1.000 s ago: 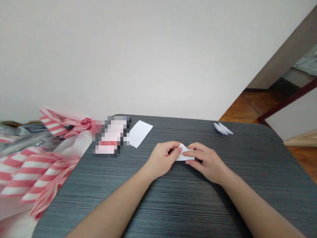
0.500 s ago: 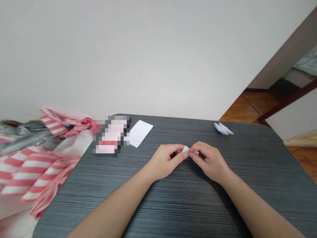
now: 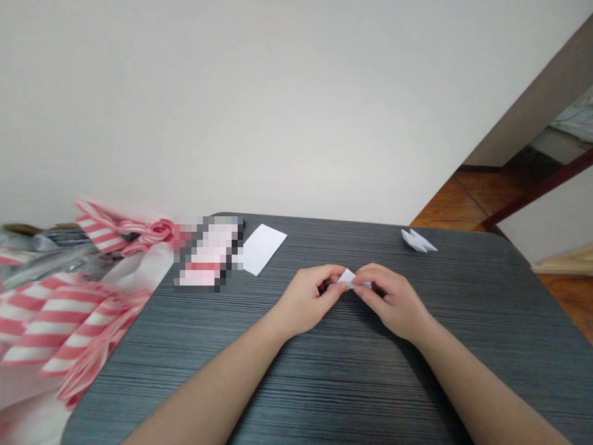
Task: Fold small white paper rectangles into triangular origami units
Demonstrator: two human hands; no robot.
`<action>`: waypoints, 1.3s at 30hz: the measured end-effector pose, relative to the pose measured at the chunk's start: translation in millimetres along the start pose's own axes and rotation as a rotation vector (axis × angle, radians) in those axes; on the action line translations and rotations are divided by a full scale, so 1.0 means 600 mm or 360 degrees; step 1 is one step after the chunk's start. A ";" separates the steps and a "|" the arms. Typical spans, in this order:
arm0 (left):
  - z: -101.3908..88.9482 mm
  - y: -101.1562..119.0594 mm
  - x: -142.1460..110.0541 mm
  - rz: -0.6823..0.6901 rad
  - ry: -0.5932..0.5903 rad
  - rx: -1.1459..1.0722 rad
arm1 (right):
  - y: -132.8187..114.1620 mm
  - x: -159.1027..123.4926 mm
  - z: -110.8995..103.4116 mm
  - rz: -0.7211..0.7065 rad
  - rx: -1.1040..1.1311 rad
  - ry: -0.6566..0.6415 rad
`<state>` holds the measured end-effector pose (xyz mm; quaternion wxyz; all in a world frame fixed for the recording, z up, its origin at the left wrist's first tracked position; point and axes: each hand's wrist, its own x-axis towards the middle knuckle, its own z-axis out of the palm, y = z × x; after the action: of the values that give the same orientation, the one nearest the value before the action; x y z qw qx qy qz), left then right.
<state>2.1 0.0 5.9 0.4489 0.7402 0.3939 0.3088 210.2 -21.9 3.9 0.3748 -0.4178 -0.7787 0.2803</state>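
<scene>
Above the middle of the dark table (image 3: 296,383), a small folded piece of white paper (image 3: 346,277) is pinched between my two hands. My left hand (image 3: 309,300) grips its left side, thumb in front and fingers behind. On the other side my right hand (image 3: 386,300) holds the paper between thumb and fingertips, close to the left fingertips. A white peak of the paper shows between the hands; the fingers cover most of the rest. Farther back on the right lies a pointed, folded white paper piece (image 3: 418,240), apart from both hands.
A flat white paper rectangle (image 3: 265,248) lies at the back left, beside a pixelated pinkish object with dark edges (image 3: 210,250). Red-and-white striped bags (image 3: 65,315) are heaped left of the table. A pale wall (image 3: 296,111) stands behind, with wooden flooring (image 3: 451,201) at the right.
My right fingers have closed from a spread position into a pinch on the paper. The paper has turned and shows less of its surface. Both hands have shifted slightly.
</scene>
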 end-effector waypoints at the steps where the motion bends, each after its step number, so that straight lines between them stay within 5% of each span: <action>1: 0.000 0.000 0.000 0.0000 0.0007 0.0002 | 0.000 0.000 -0.001 -0.0009 0.0012 -0.0008; 27: -0.003 0.001 0.004 -0.0024 -0.0008 0.0049 | -0.002 0.003 -0.002 0.0018 -0.0076 0.0020; 34: -0.001 -0.001 0.003 -0.0025 0.0034 0.0080 | 0.012 -0.010 0.011 0.0381 0.0104 0.0112; 39: -0.003 0.001 0.003 -0.0028 0.0050 0.0091 | 0.004 -0.005 0.004 0.0582 -0.0029 -0.0017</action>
<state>1.7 2.4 7.3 0.4241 0.7443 0.4162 0.3050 210.6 -23.6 -0.3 0.3097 -0.5543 -0.6942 0.3389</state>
